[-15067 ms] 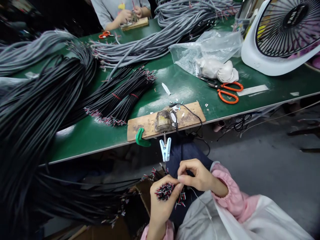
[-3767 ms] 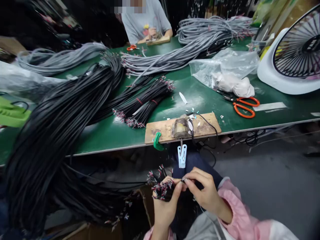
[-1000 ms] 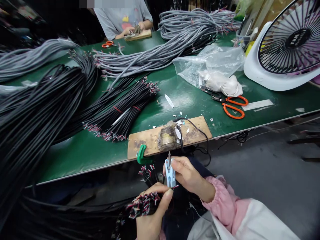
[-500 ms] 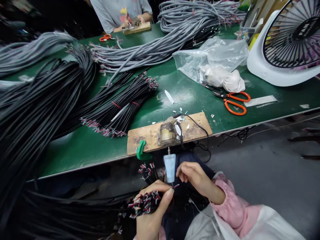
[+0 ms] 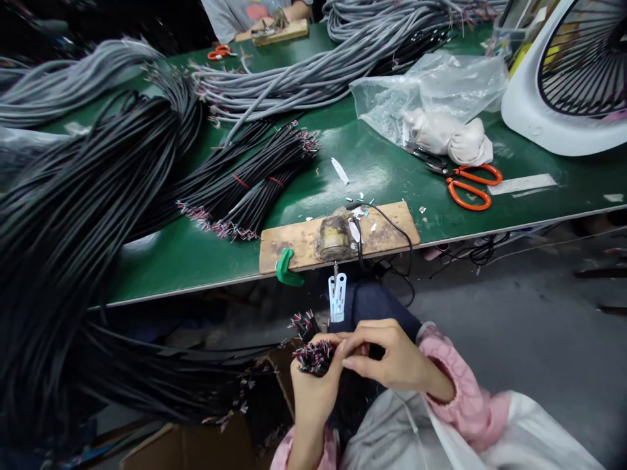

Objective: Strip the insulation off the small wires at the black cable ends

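My left hand (image 5: 316,391) is wrapped round a bundle of black cables (image 5: 313,358), whose stripped red, white and dark wire ends stick up above the fist. Against its thumb, my right hand (image 5: 392,356) is closed in a pinch; whatever lies between those fingertips is too small to make out. Just above both hands, a light blue clip (image 5: 337,297) hangs on a thin shaft from a small motor (image 5: 334,236). That motor is fixed on a wooden board (image 5: 289,238) at the table edge, beside a green clamp (image 5: 289,269).
On the green table (image 5: 196,274) lie tied black cables (image 5: 255,189), grey cables (image 5: 294,81), orange-handled scissors (image 5: 470,186) and a plastic bag (image 5: 431,85). A white fan (image 5: 533,124) stands at right. A cardboard box (image 5: 196,447) sits below. Another person (image 5: 225,19) works across the table.
My right hand has moved left and down, from apart to touching my left hand. The blue clip, blurred before, now shows sharply. The view has shifted slightly.
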Demonstrator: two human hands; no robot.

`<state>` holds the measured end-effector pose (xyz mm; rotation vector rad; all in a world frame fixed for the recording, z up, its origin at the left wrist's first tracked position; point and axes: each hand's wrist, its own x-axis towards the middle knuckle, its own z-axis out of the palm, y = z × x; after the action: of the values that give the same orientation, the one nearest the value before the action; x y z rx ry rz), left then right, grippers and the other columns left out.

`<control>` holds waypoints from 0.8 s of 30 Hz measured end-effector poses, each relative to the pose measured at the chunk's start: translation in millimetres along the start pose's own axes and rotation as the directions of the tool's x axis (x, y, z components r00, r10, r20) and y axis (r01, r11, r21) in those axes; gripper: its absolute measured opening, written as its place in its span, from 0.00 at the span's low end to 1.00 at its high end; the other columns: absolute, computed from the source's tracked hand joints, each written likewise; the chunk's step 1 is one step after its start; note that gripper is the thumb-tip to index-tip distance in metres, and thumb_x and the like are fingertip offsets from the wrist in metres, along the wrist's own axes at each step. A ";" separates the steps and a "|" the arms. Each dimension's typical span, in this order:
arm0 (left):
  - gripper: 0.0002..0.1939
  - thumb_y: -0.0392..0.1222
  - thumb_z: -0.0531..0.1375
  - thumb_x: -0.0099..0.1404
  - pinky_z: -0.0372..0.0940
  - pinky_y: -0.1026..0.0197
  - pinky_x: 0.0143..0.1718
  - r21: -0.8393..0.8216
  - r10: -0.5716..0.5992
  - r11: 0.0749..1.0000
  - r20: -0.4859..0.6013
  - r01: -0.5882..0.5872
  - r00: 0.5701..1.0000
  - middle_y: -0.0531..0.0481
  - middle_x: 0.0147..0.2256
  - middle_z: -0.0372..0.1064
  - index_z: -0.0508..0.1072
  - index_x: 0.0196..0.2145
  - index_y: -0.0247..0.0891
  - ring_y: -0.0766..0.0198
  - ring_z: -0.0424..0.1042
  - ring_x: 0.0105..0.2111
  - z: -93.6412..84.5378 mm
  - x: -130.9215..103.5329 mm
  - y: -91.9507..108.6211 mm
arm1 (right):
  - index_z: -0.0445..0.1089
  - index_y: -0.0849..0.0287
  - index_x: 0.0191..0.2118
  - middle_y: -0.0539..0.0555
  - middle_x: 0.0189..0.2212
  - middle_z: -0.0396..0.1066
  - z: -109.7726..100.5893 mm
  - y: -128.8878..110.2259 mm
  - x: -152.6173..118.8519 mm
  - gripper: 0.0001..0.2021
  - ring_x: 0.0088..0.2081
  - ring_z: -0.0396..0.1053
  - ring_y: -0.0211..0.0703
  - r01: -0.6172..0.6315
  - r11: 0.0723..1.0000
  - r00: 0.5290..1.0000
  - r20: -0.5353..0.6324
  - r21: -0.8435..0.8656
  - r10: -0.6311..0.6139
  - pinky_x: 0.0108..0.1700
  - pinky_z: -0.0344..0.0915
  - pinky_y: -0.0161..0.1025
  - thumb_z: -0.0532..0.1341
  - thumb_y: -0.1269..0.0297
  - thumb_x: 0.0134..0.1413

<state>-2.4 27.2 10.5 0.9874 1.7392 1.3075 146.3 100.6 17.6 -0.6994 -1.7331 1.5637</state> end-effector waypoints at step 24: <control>0.09 0.39 0.65 0.62 0.72 0.64 0.27 0.070 0.099 0.991 0.173 -0.113 0.980 0.51 0.22 0.75 0.77 0.25 0.36 0.60 0.76 0.22 -5.5 -20.0 0.5 | 0.75 0.61 0.36 0.56 0.31 0.74 7.5 10.0 -5.7 0.11 0.35 0.68 0.44 0.281 0.955 0.959 -0.010 -0.098 -0.284 0.40 0.67 0.42 0.64 0.59 0.65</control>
<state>1.5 7.1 14.3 1.2150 1.6383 1.1906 143.3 92.8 6.7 -0.4871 -1.8106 1.2794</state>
